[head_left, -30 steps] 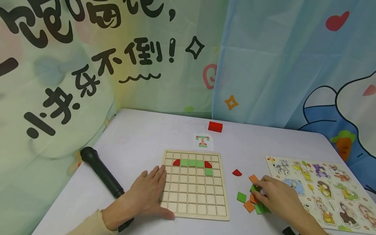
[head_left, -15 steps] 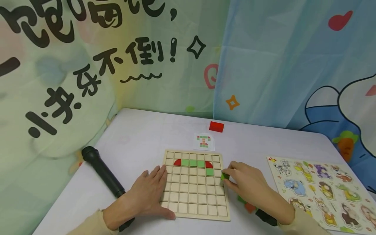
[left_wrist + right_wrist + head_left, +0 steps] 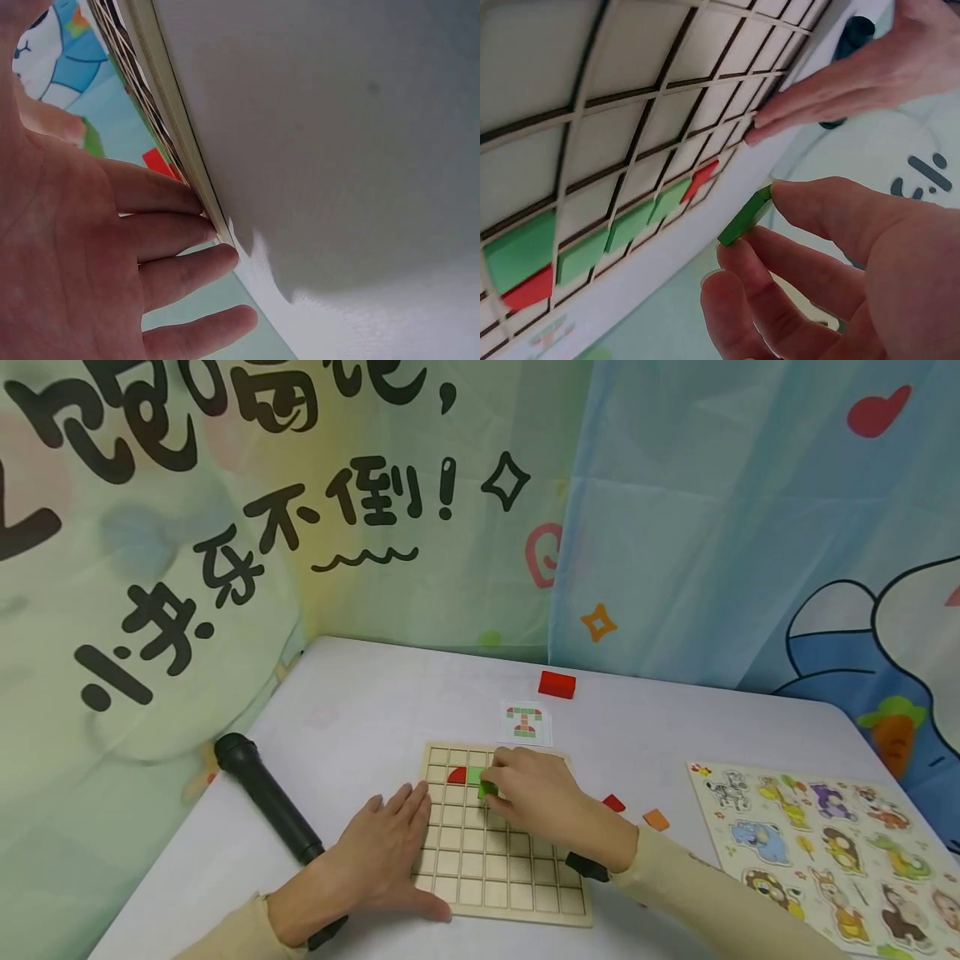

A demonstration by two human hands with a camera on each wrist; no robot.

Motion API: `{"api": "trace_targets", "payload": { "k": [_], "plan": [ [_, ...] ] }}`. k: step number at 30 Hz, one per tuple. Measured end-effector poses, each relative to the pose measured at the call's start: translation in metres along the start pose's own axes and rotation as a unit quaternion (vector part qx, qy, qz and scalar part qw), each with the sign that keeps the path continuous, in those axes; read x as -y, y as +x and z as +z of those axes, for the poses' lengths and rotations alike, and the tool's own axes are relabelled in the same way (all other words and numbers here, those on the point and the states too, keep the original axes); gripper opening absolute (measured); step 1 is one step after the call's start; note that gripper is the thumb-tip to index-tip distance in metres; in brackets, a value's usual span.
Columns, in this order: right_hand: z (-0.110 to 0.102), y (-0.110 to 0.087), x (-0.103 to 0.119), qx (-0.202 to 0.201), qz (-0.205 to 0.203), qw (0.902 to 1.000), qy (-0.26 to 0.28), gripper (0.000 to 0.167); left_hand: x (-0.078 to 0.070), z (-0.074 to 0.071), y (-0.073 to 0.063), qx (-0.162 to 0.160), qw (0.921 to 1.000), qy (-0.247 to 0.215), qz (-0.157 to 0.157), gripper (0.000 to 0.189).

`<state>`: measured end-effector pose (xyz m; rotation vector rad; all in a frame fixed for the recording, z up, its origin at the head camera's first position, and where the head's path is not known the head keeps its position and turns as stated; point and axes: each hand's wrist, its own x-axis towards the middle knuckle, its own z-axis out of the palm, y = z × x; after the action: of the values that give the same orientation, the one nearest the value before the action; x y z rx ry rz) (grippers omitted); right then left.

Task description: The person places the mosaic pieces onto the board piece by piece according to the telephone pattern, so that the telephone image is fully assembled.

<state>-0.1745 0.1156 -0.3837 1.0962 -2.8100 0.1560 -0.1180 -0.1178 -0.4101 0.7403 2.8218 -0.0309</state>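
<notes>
With thumb and fingertips my right hand (image 3: 547,797) pinches a small green square tile (image 3: 744,216) above the wooden grid board (image 3: 495,897). In the right wrist view the tile is tilted and apart from the board. Green tiles (image 3: 583,255) and red quarter-round tiles (image 3: 701,180) sit in the cells of one row, with another green tile (image 3: 521,251) beside that row. My left hand (image 3: 386,852) has its fingers straight against the board's left edge, as the left wrist view also shows. In the head view my right hand covers part of the row.
A pattern card (image 3: 546,731) and a red block (image 3: 557,684) lie behind the board. A black microphone (image 3: 270,797) is at the left. Loose red (image 3: 613,803) and orange tiles (image 3: 656,819) lie right of the board, near an animal picture board (image 3: 813,843).
My right hand has picked a green tile from the loose pile and carried it left, over the board's upper part. My left hand has stayed at the board's edge.
</notes>
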Motion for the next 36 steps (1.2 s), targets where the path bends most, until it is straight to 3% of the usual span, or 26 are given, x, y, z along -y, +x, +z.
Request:
{"api": "trace_targets", "payload": {
  "k": [9, 15, 30, 36],
  "plan": [
    [0.017, 0.029, 0.013, 0.046, -0.004, 0.9986, 0.025, 0.01, 0.001, 0.0, 0.0, 0.004, 1.0, -0.001, 0.001, 0.139],
    [0.03, 0.04, 0.015, 0.058, -0.001, 0.9983, 0.005, 0.009, 0.001, 0.0, -0.001, 0.001, 1.0, -0.006, 0.004, 0.138],
    [0.037, 0.039, 0.018, 0.037, -0.017, 0.9988, -0.028, 0.006, 0.001, 0.001, 0.002, 0.008, 0.9999, 0.008, -0.001, 0.138],
    [0.032, 0.035, 0.016, 0.039, -0.017, 0.999, -0.015, 0.008, 0.0, 0.0, 0.0, 0.006, 1.0, 0.006, -0.003, 0.139]
  ]
}}
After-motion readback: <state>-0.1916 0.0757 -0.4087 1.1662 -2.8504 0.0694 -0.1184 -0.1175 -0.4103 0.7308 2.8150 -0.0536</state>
